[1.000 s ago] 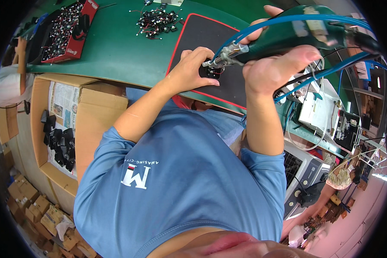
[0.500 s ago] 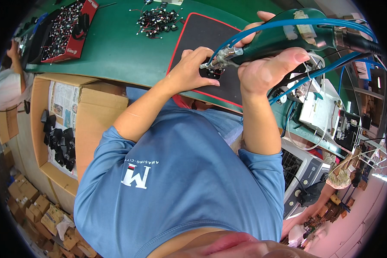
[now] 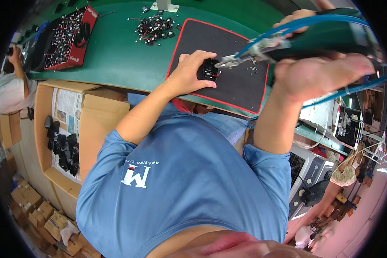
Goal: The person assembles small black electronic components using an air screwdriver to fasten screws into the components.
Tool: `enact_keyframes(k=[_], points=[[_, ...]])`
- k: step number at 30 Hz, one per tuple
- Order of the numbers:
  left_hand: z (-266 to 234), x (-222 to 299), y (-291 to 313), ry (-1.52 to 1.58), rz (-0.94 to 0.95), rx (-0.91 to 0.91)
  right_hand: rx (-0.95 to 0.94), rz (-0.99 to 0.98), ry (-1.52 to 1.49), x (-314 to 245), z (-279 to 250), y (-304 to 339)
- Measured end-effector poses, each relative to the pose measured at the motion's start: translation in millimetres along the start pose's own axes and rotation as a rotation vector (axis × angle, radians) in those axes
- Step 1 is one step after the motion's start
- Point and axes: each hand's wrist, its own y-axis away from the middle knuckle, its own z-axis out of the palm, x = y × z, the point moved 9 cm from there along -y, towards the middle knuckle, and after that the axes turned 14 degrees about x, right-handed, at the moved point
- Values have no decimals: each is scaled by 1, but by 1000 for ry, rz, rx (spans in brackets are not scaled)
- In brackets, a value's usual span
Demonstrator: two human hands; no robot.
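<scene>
A small square black plastic housing with a red wire inside lies on the black mat. My left hand grips it from the left, index finger along the far side and thumb along the near side. My right hand is wrapped round a dark green power screwdriver with blue hoses; hand and tool are smeared by motion. Its metal nose points left, with the tip at the housing's right edge. Whether the tip touches the housing I cannot tell.
Several tiny screws are scattered on the mat's right half. Beyond it lies a pile of small wired parts. A red box of similar parts stands far left, and a cardboard box with black pieces nearer. Another person sits at the left.
My right hand has drawn the screwdriver to the right, its nose moving from over the housing to its right edge. My left hand has stayed nearly in place, and the housing now shows.
</scene>
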Motion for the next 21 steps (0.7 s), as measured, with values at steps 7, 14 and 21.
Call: enact_keyframes(k=[7, 14, 21], points=[[3, -58, -11, 948, -860, -200, -94, 9, 318, 17, -43, -14], [23, -82, -65, 1111, -1025, -314, -9, -446, 432, 0, -82, 25], [75, -135, -204, -159, -144, -91, -453, -506, 709, 18, -93, 132]])
